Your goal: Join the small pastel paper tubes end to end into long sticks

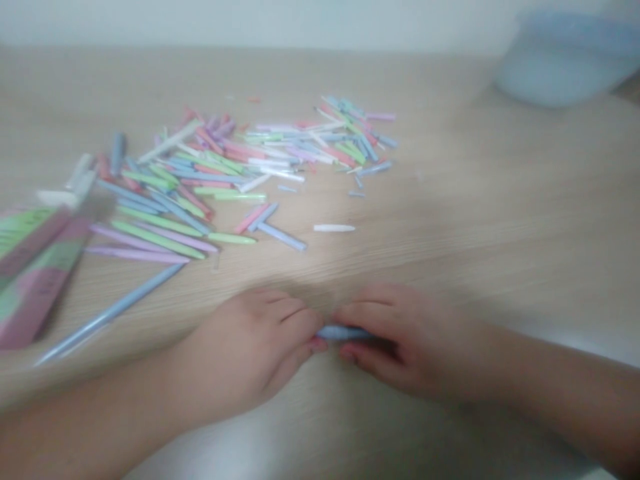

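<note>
A light blue pen (343, 332) lies level between my two hands, just above or on the table's near part; most of it is hidden by fingers. My left hand (265, 350) is closed on its left end, thumb underneath. Closed on the right end is my right hand (413, 340), slightly blurred. Beyond them rests a small white pen part (334, 228). A blue pen part (281, 237) and a pink one (251, 218) lie farther left. To the left of my left hand, a long blue pen (113, 313) slants across the wood.
A loose pile of green, blue, pink, purple and white pen parts (215, 167) spreads over the table's (500, 220) left and middle. Pink and green printed boxes (43, 280) stand at the left edge. A pale blue container (565, 63) sits at the back right.
</note>
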### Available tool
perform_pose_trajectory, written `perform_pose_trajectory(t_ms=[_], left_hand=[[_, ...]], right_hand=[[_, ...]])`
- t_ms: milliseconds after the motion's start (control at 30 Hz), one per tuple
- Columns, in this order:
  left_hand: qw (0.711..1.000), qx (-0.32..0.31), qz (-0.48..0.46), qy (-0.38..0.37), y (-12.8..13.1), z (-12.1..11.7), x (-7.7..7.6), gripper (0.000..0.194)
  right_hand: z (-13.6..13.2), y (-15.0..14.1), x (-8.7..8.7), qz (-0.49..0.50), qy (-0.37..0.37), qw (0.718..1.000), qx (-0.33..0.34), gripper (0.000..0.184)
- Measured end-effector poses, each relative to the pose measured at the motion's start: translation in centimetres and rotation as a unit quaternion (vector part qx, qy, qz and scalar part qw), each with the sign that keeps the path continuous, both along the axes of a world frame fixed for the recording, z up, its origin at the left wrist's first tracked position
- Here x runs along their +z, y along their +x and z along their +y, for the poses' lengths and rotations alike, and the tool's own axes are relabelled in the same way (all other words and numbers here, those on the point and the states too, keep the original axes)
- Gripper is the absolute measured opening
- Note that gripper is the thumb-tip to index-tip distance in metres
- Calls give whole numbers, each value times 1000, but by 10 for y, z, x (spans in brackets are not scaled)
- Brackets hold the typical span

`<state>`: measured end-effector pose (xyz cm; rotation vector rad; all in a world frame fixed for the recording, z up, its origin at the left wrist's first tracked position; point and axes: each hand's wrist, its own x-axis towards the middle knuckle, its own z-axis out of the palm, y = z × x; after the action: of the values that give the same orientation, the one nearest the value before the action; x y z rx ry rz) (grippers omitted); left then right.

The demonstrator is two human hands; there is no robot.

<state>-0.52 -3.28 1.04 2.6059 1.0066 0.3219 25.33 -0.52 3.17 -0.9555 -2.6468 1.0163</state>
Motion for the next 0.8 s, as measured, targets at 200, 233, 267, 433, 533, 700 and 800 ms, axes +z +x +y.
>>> perform_pose_trajectory(t_ms=[200, 233, 267, 433, 533, 700, 800], left_hand=[[1000, 1, -8, -5, 0, 0, 0, 23], [1000, 2, -9, -7, 0, 0, 0, 23], [1000, 4, -9, -9, 0, -1, 0, 23], [1000, 10, -22, -11, -1, -3, 1, 20], [999, 8, -36, -9, -2, -3, 2, 16], [999, 0, -33, -2, -3, -1, 0, 17], [999, 10, -42, 5, -4, -2, -2, 17]], right_hand=[[2, -1, -3, -24, 37, 998, 39, 25], [2, -1, -3, -24, 40, 998, 39, 24], [2, -1, -3, -23, 43, 998, 38, 24], [1, 0, -6, -7, 50, 999, 19, 21], [2, 0, -8, 5, 48, 999, 16, 21], [2, -2, -9, 14, 31, 999, 21, 20], [0, -3, -7, 15, 20, 999, 22, 19]])
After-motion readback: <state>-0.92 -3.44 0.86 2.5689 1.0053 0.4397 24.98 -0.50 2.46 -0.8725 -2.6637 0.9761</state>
